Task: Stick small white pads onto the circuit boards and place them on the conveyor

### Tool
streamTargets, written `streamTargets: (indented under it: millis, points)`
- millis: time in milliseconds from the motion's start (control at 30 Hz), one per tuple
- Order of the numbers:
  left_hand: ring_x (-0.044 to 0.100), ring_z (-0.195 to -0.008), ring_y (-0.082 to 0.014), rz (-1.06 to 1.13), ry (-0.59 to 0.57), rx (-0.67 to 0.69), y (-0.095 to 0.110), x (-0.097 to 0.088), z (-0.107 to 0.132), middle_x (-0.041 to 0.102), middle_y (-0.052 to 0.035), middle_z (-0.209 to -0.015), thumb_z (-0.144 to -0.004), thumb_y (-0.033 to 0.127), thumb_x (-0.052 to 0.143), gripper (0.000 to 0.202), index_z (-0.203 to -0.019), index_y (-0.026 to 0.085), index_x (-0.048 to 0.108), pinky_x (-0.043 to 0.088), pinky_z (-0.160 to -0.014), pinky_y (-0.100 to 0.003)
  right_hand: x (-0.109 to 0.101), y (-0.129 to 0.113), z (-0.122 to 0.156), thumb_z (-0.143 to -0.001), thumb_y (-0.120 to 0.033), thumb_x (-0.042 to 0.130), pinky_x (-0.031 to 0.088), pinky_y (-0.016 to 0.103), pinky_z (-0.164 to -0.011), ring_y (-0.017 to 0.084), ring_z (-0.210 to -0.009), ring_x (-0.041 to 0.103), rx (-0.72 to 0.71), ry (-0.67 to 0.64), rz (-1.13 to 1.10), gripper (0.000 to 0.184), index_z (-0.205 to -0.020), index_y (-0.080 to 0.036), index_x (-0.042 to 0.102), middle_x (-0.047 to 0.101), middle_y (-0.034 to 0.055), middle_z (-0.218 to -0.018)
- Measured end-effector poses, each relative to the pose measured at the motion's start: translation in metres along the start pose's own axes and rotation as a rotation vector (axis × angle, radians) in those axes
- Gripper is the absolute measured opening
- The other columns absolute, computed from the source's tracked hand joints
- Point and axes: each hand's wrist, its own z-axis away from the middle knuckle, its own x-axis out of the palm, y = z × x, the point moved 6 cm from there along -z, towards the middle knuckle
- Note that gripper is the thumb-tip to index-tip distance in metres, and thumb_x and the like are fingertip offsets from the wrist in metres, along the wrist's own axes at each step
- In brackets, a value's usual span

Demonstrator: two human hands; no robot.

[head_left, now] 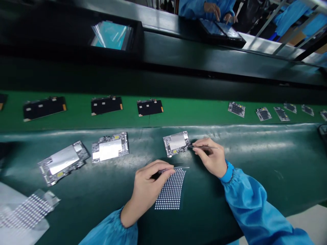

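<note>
My left hand [150, 182] is closed, thumb and fingers pinching the upper edge of a sheet of small round white stickers [170, 192]. That edge looks curled up in a thin shiny line, while the rest lies on the dark green mat. My right hand [211, 156] pinches thin metal tweezers [204, 147], their tips at the right edge of a circuit board [176, 141] with a silver shield plate. The board lies flat just beyond my left hand. Two similar boards, one tilted [63, 161] and one straighter [110, 148], rest to the left.
Black-covered boards [106, 105] and several bare boards [236, 109] line the green strip behind. Another dotted sheet [30, 209] lies at lower left. A black tray [138, 37] holds blue film [111, 35]. Across the bench, a person's hands [213, 10] work over a dark tray [222, 32].
</note>
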Motion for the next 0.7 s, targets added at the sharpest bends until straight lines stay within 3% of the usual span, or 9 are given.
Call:
streamTargets:
  millis: [267,433,500,600,700]
  points:
    - [0.075,-0.07,-0.017,-0.005,0.004,-0.008,-0.001,-0.001,0.0,0.079,-0.001,-0.076,-0.082,0.015,0.075,0.009,-0.078,0.021,0.079,0.062,-0.064,-0.025,-0.001,-0.008,-0.001,-0.089,-0.02,0.068,0.062,0.033,-0.063,0.019,-0.072,0.073,-0.075,0.019,0.028,0.004,-0.086,-0.022,0.07,0.075,0.0056,-0.084]
    - [0.075,-0.07,-0.0175,0.009,-0.002,-0.025,-0.001,0.0,0.0,0.079,-0.0016,-0.076,-0.082,0.015,0.075,0.008,-0.079,0.021,0.079,0.062,-0.065,-0.026,-0.014,-0.024,0.001,-0.089,-0.017,0.068,0.061,0.042,-0.076,0.024,-0.086,0.074,-0.196,0.026,0.021,0.007,-0.091,-0.024,0.067,0.077,0.0069,-0.09]
    - [0.075,-0.069,-0.0176,0.011,-0.004,-0.037,-0.001,0.0,0.0,0.079,-0.0019,-0.076,-0.082,0.015,0.075,0.008,-0.078,0.021,0.079,0.062,-0.065,-0.027,-0.012,-0.032,0.001,-0.092,-0.015,0.059,0.06,0.047,-0.083,0.027,-0.096,0.072,-0.252,-0.045,0.079,0.013,-0.096,-0.024,0.067,0.077,0.0092,-0.1]
    - [0.074,-0.068,-0.017,0.016,-0.007,-0.039,-0.001,0.001,0.001,0.079,-0.002,-0.075,-0.081,0.014,0.075,0.009,-0.078,0.021,0.079,0.062,-0.065,-0.027,0.008,-0.039,0.003,-0.089,-0.01,0.049,0.052,0.056,-0.102,0.029,-0.12,0.064,-0.424,-0.261,0.254,0.034,-0.114,-0.022,0.068,0.071,0.0117,-0.127]
    - [0.074,-0.067,-0.0174,0.032,0.001,-0.028,-0.001,0.001,0.002,0.079,-0.0026,-0.075,-0.081,0.014,0.075,0.008,-0.077,0.021,0.079,0.062,-0.064,-0.027,0.026,-0.027,-0.002,-0.084,-0.009,0.05,0.044,0.057,-0.112,0.029,-0.131,0.058,-0.571,-0.448,0.433,0.05,-0.132,-0.018,0.062,0.064,0.0123,-0.14]
